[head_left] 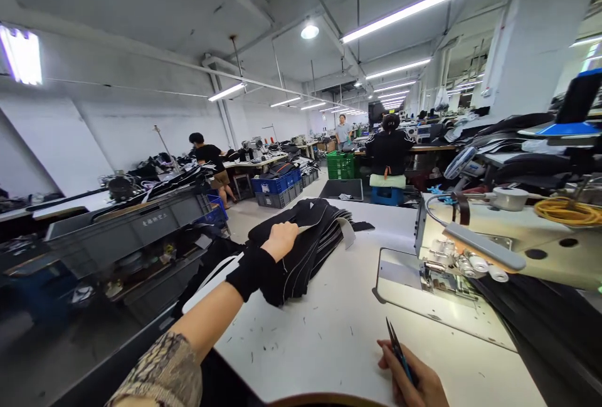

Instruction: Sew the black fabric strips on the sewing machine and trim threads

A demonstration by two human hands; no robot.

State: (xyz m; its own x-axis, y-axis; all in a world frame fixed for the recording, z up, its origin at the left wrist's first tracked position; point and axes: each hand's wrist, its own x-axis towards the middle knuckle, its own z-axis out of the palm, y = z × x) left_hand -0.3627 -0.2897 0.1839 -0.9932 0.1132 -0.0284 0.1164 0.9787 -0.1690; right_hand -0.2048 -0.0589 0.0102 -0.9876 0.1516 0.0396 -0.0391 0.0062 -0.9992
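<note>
My left hand (281,241), with a black band at the wrist, reaches across the white table and is closed on the edge of a black fabric piece. That piece belongs to a thick stack of black fabric pieces (301,269) with pale edges, draped in a heap on the tabletop. Near the table's front edge, my right hand (414,379) is closed around small thread snips (399,350) with dark pointed blades and a bluish handle. The blade tips point up and away from me. Part of the handle is hidden by the fingers.
To the right stands a sewing machine (508,237) with a metal plate set into the white table (329,332). Thread scraps lie on the tabletop. Grey crates (136,231) stand at left. Further back are blue crates (277,182), green crates (341,164) and several people.
</note>
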